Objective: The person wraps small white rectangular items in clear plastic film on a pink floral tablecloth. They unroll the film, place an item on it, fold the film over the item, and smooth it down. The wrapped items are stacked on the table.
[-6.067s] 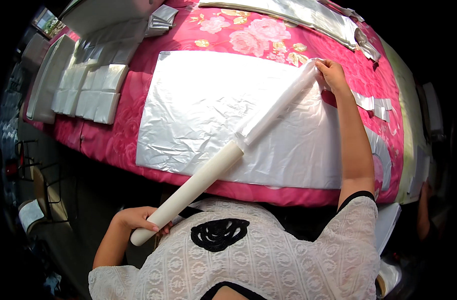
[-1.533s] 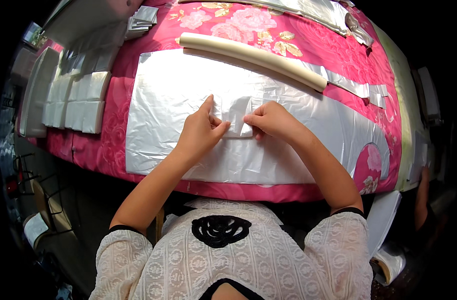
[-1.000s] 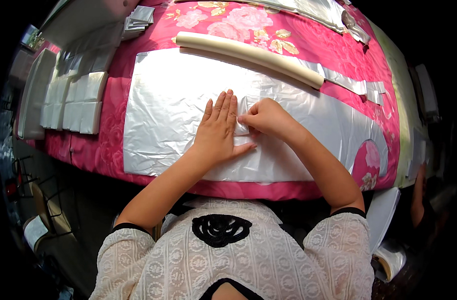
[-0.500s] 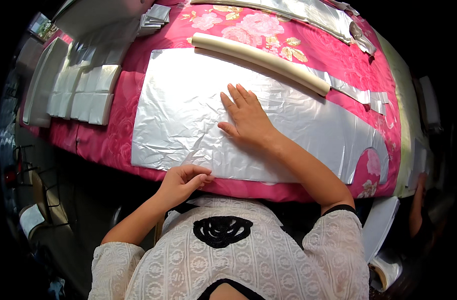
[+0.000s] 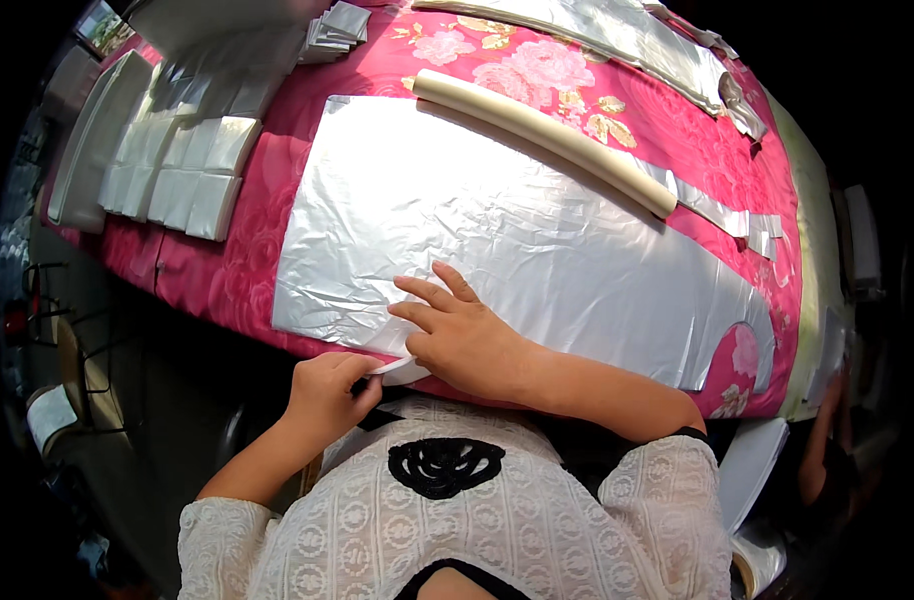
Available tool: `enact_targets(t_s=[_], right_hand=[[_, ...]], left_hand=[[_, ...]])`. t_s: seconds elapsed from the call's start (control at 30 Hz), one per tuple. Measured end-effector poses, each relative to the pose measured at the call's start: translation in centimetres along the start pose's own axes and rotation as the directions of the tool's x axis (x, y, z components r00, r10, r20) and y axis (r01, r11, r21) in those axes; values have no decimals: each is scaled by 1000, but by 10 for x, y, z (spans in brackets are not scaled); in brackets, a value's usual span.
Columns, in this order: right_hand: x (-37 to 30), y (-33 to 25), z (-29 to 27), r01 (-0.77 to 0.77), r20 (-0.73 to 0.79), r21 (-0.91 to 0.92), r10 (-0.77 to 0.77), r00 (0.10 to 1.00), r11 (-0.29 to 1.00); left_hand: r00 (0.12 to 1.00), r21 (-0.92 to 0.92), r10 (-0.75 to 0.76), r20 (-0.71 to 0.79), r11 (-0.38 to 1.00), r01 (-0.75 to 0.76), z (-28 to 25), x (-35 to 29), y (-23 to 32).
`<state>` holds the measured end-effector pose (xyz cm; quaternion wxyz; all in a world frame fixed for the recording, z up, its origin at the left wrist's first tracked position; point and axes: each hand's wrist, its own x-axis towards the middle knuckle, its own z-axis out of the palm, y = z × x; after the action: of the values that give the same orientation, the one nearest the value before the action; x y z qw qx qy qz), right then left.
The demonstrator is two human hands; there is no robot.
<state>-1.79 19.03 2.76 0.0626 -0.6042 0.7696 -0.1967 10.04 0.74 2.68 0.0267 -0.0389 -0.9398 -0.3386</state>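
On my feed I set the clock on the silvery-white plastic sheet (image 5: 557,240), 12 away from the person. It lies creased over the near part of the table (image 5: 212,310), which has a pink floral cloth, and there is a U-shaped cutout at its 4 o'clock edge.

I have the left hand (image 5: 332,395) toward 8 o'clock, thumb and fingers pinched together on one end of a narrow white strip of plastic (image 5: 402,371). I cannot tell whether that strip is the sheet's own lifted edge or a separate folded piece. The right hand (image 5: 467,340) is at 7 o'clock, palm down with fingers spread over the sheet; its inner side is just beside the strip's other end, and I cannot tell whether its hidden thumb grips there.

The cream tube (image 5: 547,135) lies apart from both hands, slanting from 11 round to 2. White folded packets (image 5: 197,205) stand in rows at 10, and a long stack of silvery film (image 5: 597,35) lies near 1.

I judge the step in hand to be working the strip at the near edge. The next move, as I read it, calls for a firm left pinch and light, flat right-hand pressure, since thin film could slip or wrinkle.
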Motion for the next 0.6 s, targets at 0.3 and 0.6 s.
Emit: enact_targets(t_s=[0.3, 0.6], right_hand=[[29, 217, -103, -320, -183, 908, 944, 276, 269], [37, 255, -99, -929, -89, 217, 954, 286, 299]], left_hand=[[987, -34, 101, -128, 994, -106, -9, 29, 11], [994, -50, 90, -58, 994, -93, 2, 35, 10]])
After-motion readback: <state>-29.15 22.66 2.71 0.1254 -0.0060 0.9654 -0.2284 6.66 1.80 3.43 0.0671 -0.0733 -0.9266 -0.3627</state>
